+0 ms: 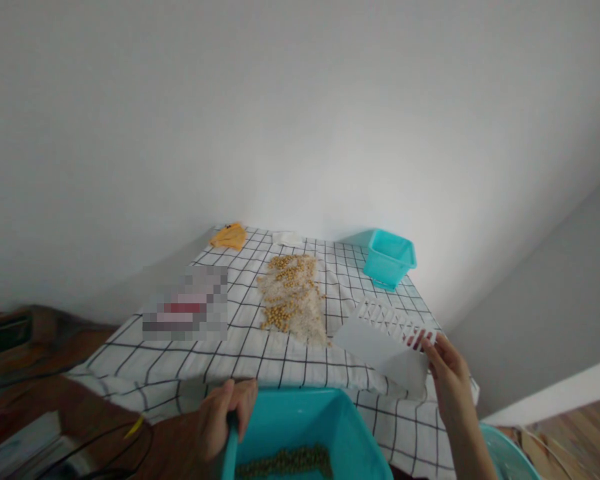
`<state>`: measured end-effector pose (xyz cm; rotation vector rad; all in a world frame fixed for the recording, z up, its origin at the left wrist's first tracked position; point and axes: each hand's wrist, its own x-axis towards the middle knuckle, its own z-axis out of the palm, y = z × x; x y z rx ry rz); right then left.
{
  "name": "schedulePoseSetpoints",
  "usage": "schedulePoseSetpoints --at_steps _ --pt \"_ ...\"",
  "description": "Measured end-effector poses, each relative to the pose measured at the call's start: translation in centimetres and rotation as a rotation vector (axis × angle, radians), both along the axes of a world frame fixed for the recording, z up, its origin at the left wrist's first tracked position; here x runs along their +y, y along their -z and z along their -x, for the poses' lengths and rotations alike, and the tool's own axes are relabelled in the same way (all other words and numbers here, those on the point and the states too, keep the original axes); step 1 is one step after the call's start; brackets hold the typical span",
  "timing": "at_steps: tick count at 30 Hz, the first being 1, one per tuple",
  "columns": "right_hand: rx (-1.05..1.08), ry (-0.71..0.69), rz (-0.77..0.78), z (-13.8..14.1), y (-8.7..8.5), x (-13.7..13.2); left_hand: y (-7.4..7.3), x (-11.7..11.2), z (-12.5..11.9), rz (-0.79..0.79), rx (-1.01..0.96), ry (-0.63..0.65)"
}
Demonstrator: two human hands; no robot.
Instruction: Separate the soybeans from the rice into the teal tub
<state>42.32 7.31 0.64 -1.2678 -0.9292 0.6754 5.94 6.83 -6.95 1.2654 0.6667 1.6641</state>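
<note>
Left hand pose: I have the left hand [229,410] low in my head view, at the near side of the tabletop [215,363], knuckles up and fingers bent over.
Left grip: closed around the left rim of the teal bin [300,413].
Right hand pose: the forearm rises from the lower right, and I see the right hand [449,367] reaching forward over the tabletop's right front part.
Right grip: pinched on the right end of the white slotted panel [380,347]; I see fingers through its slots.
Panel: slanting leftward from the right grip, slotted strip on the far side, plain part nearer me; I cannot tell whether it touches the checked cloth [240,307].
Bin: directly right of the left grip, just before the tabletop's front edge, with green beans [300,461] along its bottom.
Yellow beans: the yellow beans [280,317] lie mixed with pale grains [310,320] mid-tabletop, left of the panel and well apart from the right grip.
Small basket: the small teal basket [390,260] stands beyond the panel, near the wall [300,120].
</note>
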Motion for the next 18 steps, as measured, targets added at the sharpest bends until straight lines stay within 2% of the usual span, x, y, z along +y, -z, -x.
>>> schedulePoseSetpoints --at_steps 8,18 --pt "-0.101 -0.045 -0.025 0.43 -0.38 -0.16 0.16 0.49 0.38 -0.029 0.021 0.02" --pt "-0.112 -0.069 -0.049 0.87 -0.77 -0.94 0.68 0.8 0.79 -0.06 0.02 0.069"
